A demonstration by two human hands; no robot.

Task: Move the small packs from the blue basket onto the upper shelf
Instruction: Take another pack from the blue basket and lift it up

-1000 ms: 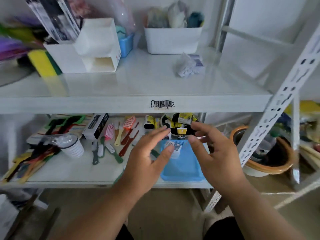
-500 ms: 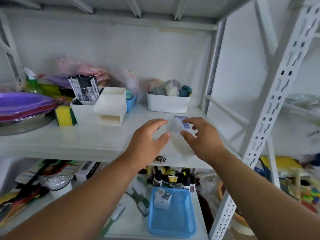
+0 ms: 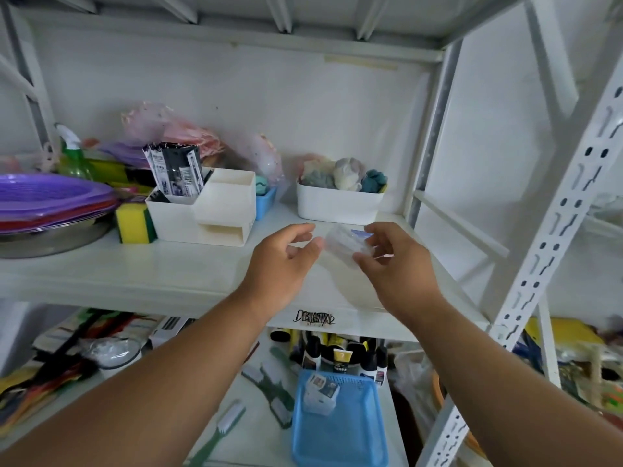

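Clear pack [image 3: 347, 242] now up over shelf [image 3: 188, 271], vs low by basket [image 3: 340, 433] 1 s ago. Your right hand [image 3: 397, 264] pinches it; left hand [image 3: 283, 264] open, empty. More pack(s) left in basket.

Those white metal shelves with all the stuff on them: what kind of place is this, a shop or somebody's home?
Probably a household storeroom or a small general-goods shop; I can't tell which. The slotted metal rack holds mixed wares: purple plastic plates, a sponge, brushes and small bottles below.
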